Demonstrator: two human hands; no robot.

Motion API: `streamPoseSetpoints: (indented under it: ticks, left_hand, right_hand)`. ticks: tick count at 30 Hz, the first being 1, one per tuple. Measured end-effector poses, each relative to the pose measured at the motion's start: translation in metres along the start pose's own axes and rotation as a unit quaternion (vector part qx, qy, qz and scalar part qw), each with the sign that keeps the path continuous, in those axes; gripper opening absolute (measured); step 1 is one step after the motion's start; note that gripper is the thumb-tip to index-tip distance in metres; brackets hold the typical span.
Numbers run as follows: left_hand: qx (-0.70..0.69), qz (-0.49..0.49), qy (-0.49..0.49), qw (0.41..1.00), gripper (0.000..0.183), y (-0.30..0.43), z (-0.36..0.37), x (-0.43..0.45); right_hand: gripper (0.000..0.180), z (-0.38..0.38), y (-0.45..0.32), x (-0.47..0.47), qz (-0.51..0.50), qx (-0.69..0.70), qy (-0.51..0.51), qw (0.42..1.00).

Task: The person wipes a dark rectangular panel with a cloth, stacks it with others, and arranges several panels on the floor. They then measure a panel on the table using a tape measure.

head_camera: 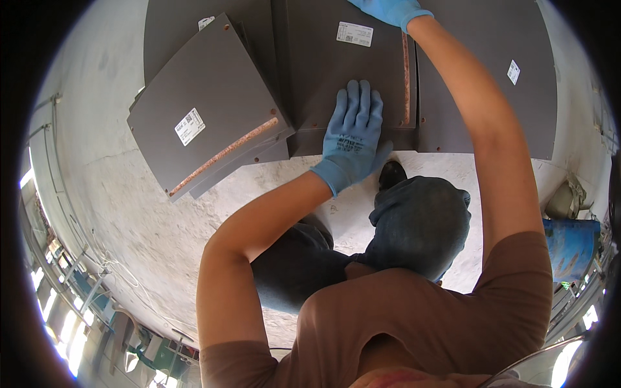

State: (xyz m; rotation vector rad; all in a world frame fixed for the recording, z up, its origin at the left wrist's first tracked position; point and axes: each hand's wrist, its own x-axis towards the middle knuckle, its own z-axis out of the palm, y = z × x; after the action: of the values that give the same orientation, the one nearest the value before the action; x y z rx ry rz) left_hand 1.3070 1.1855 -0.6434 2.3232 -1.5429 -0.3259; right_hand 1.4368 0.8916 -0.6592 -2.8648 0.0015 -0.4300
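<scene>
In a blue work glove printed with writing, my left hand (353, 131) lies palm down on the near part of a dark grey board panel (310, 82). Its fingers point away from me, and the thumb is spread out over the near edge. The panel bears a white label (355, 34) and a strip of exposed brown particleboard core (406, 82) along its right side. My right hand (394, 10), gloved the same way, reaches over the far part of this panel. The top of the picture cuts off its fingertips, so its grip is hidden.
At left, a tilted stack of labelled grey panels (208, 97) overlaps others and shows a brown core strip (225, 155). Another grey panel (485, 106) adjoins on the right. The pale concrete floor (145, 179) carries loose cables (114, 264). A blue container (572, 247) stands far right.
</scene>
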Motion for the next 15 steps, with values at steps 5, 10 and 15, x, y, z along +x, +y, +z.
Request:
streamPoseSetpoints:
  ticks: [5, 10, 15]
  left_hand:
    - [0.029, 0.051, 0.033, 0.998, 0.102, -0.018, 0.000, 0.005]
    - [0.030, 0.044, 0.037, 0.998, 0.100, -0.015, 0.002, -0.005]
    - [0.022, 0.041, 0.038, 0.998, 0.100, -0.013, 0.003, -0.010]
  right_hand:
    - [0.044, 0.010, -0.005, 0.005, 0.031, -0.020, -0.001, 0.999]
    - [0.042, 0.016, -0.017, -0.004, 0.030, -0.037, 0.023, 0.999]
    - [0.042, 0.011, -0.028, -0.006, 0.017, -0.031, 0.039, 0.999]
